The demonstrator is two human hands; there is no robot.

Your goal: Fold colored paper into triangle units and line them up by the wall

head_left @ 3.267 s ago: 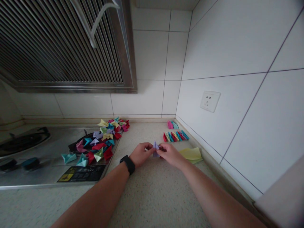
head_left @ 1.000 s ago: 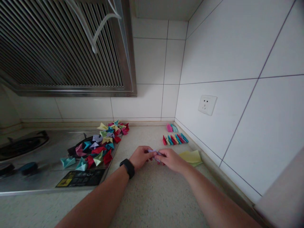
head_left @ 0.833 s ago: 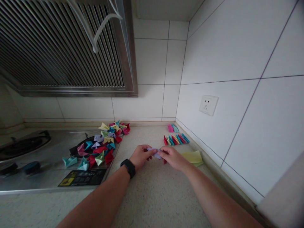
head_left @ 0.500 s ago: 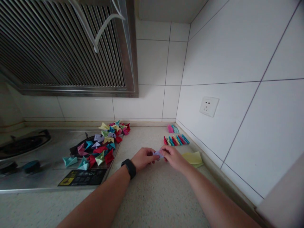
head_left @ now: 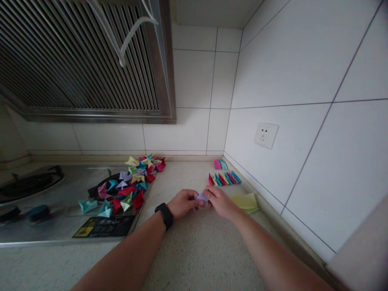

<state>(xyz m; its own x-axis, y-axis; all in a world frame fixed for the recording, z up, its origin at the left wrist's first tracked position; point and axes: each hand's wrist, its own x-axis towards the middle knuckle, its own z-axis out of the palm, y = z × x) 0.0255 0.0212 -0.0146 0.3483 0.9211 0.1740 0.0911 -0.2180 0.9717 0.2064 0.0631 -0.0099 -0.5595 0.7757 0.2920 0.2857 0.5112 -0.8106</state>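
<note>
A small folded piece of purple paper (head_left: 202, 197) is held between both hands above the speckled counter. My left hand (head_left: 184, 203), with a black watch on its wrist, pinches the paper's left side. At the paper's right side, the fingers of my right hand (head_left: 220, 201) are closed on it. Yellow paper sheets (head_left: 246, 202) lie just right of my right hand. Beyond the hands stands a row of folded coloured paper pieces (head_left: 224, 178), with a pink and teal group (head_left: 220, 164) behind it.
Many folded paper shapes (head_left: 127, 193) are heaped on the stove's right side and the counter (head_left: 182, 250). A range hood (head_left: 87, 115) hangs at upper left, with a white cable. The right wall (head_left: 291, 161) carries a socket (head_left: 266, 135).
The purple paper has turned slightly between the fingers and shows a larger flat face. Both hands keep their hold and have barely moved.
</note>
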